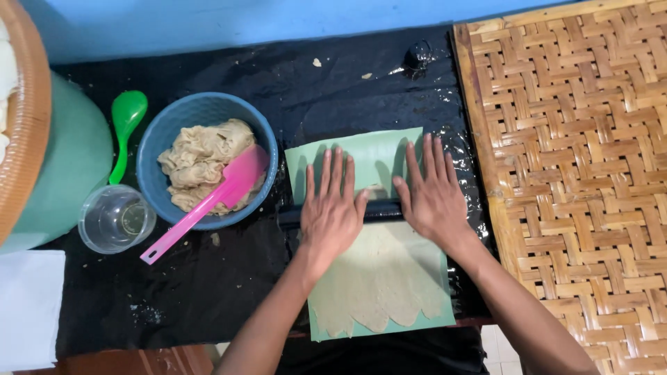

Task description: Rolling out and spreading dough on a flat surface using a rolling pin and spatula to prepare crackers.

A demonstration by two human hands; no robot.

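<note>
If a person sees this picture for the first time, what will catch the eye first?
Probably the two hands, left hand and right hand, pressing flat on a black rolling pin across a thin sheet of dough on a green mat. To the left, a pink spatula leans in a blue bowl of dough; a woven bamboo tray fills the right side.

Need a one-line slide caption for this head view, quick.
Both hands, left hand and right hand, press flat on a dark rolling pin over thin dough on a green sheet.
</note>
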